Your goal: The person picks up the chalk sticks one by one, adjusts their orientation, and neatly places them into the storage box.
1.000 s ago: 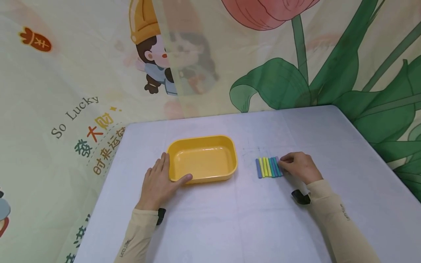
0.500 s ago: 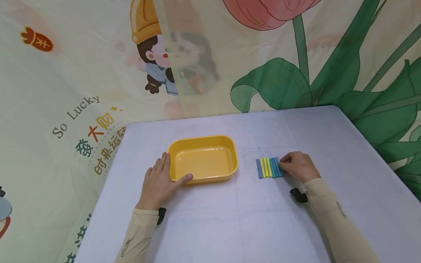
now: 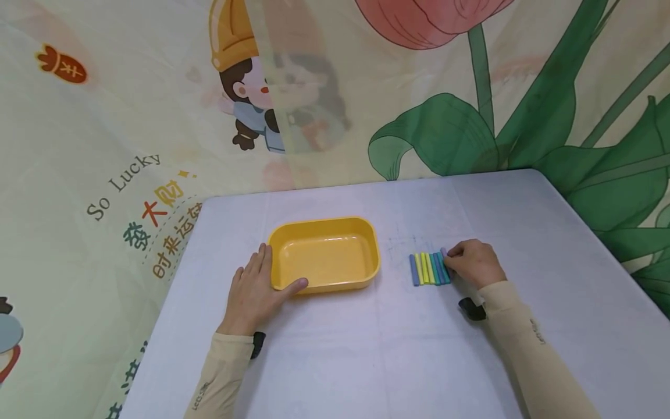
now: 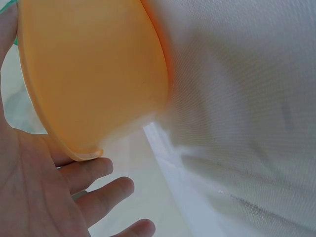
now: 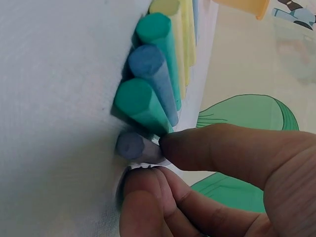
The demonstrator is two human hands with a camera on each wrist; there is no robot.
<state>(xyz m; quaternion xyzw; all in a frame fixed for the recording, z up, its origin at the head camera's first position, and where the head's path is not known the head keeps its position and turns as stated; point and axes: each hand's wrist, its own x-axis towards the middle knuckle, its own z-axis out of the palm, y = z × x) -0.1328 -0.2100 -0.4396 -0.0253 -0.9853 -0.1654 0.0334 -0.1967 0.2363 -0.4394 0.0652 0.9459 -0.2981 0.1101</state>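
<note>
Pinching the purple chalk stick (image 5: 139,147) at its fingertips, the right hand (image 3: 477,263) shows no recent shift, stick evidently unlifted; the left hand (image 3: 252,295), fingers straight, touches the yellow tray (image 3: 324,265) to its right.

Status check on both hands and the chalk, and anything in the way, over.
Left hand against yellow tray. Right hand pinching purple chalk, right end of chalk row. Green chalk close beside it, might get nudged.
</note>
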